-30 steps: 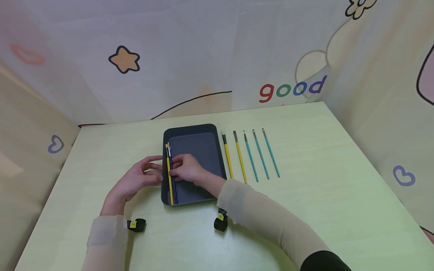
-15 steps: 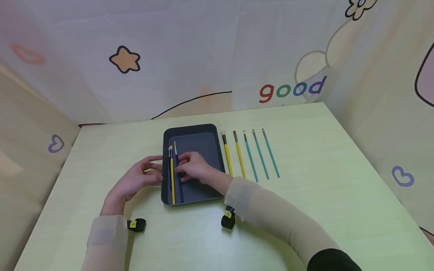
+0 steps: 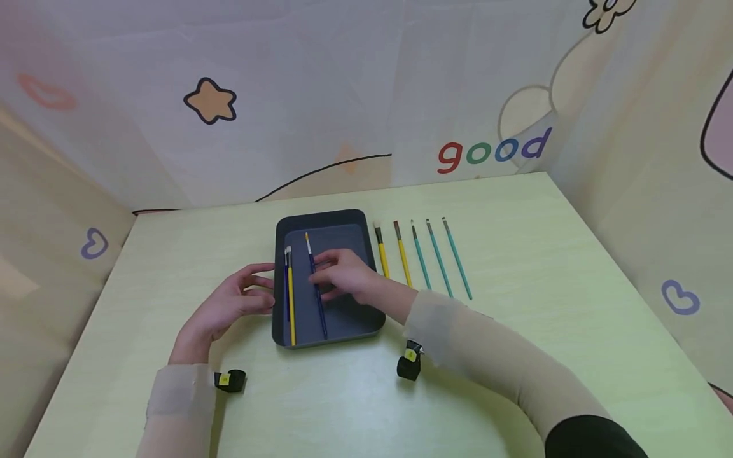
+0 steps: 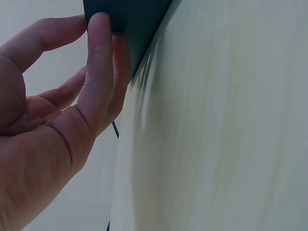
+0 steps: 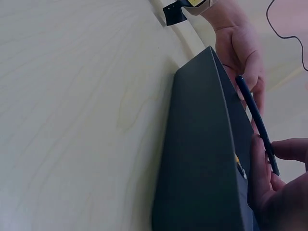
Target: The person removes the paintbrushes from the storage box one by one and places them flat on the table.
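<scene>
The right hand (image 3: 349, 280) pinches a thin blue brush (image 3: 315, 286) between thumb and fingertips, lifted over the shallow dark tray (image 3: 326, 217), while the left hand (image 3: 231, 305), fingers loosely spread, presses its tips on the tray's left wall, apparently steadying it, beside a yellow brush (image 3: 291, 299) lying inside.

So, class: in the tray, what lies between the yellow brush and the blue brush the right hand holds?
Only bare tray floor between yellow brush and blue brush, as the head view shows.
</scene>
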Demonstrator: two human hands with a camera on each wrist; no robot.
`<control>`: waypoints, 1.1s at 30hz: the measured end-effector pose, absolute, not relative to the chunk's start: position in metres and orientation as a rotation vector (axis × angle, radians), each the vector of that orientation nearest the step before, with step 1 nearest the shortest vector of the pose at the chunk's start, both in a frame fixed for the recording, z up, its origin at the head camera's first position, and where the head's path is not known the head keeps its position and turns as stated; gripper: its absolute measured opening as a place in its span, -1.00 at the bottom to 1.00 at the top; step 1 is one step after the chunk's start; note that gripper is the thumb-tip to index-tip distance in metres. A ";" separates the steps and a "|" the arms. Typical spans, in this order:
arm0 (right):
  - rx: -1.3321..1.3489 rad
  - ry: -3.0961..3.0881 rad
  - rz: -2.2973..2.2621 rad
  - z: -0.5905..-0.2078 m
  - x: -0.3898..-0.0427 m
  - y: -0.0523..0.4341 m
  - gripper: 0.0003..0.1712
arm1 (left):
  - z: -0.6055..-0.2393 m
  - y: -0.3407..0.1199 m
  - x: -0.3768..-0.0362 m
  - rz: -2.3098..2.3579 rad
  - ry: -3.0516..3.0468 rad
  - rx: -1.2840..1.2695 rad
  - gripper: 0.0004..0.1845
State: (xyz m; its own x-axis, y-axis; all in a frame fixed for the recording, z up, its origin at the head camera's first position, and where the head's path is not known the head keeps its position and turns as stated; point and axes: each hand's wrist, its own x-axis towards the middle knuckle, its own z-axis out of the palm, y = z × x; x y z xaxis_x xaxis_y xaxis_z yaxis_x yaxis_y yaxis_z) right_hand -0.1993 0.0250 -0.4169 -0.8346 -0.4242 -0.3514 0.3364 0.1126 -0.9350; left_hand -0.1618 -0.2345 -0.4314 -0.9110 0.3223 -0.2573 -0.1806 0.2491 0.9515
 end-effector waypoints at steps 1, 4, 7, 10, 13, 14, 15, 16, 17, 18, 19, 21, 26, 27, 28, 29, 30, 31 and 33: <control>-0.086 1.848 -1.773 -0.415 -0.199 0.028 -0.42 | -0.431 -0.234 -0.162 1.705 2.125 0.131 -0.19; -0.087 1.870 -1.756 -0.410 -0.197 0.035 -0.43 | -0.430 -0.234 -0.161 1.711 2.122 0.130 -0.18; -0.091 1.895 -1.738 -0.406 -0.197 0.043 -0.45 | -0.429 -0.234 -0.160 1.715 2.120 0.134 -0.18; -0.097 1.914 -1.722 -0.403 -0.195 0.050 -0.46 | -0.430 -0.235 -0.160 1.717 2.119 0.141 -0.19; -0.093 1.921 -1.716 -0.401 -0.193 0.058 -0.46 | -0.430 -0.235 -0.160 1.719 2.120 0.144 -0.20; -0.090 1.922 -1.717 -0.400 -0.192 0.060 -0.46 | -0.431 -0.235 -0.160 1.720 2.119 0.145 -0.20; -0.089 1.926 -1.717 -0.400 -0.192 0.063 -0.46 | -0.431 -0.235 -0.160 1.719 2.120 0.146 -0.20; -0.085 1.930 -1.719 -0.401 -0.191 0.066 -0.46 | -0.431 -0.235 -0.160 1.719 2.121 0.146 -0.20; -0.082 1.933 -1.723 -0.401 -0.191 0.068 -0.46 | -0.431 -0.235 -0.160 1.717 2.121 0.149 -0.21; -0.083 1.937 -1.725 -0.401 -0.190 0.071 -0.46 | -0.431 -0.236 -0.160 1.717 2.122 0.151 -0.21; -0.085 1.941 -1.728 -0.401 -0.190 0.074 -0.45 | -0.431 -0.236 -0.160 1.715 2.121 0.158 -0.20; -0.082 1.941 -1.737 -0.401 -0.190 0.079 -0.45 | -0.431 -0.236 -0.161 1.709 2.123 0.159 -0.20; -0.099 1.932 -1.756 -0.400 -0.188 0.093 -0.43 | -0.430 -0.235 -0.161 1.695 2.132 0.151 -0.21; -0.100 1.931 -1.758 -0.400 -0.188 0.095 -0.43 | -0.430 -0.235 -0.161 1.693 2.133 0.148 -0.21; -0.103 1.933 -1.757 -0.399 -0.187 0.098 -0.43 | -0.430 -0.235 -0.161 1.691 2.135 0.147 -0.21; -0.103 1.935 -1.756 -0.399 -0.187 0.101 -0.43 | -0.430 -0.236 -0.160 1.693 2.133 0.148 -0.20; -0.097 1.938 -1.757 -0.398 -0.187 0.104 -0.43 | -0.430 -0.236 -0.161 1.692 2.134 0.147 -0.21; -0.099 1.943 -1.755 -0.398 -0.187 0.107 -0.43 | -0.430 -0.236 -0.161 1.690 2.134 0.148 -0.21; -0.106 1.950 -1.755 -0.399 -0.187 0.113 -0.42 | -0.431 -0.236 -0.161 1.688 2.137 0.150 -0.21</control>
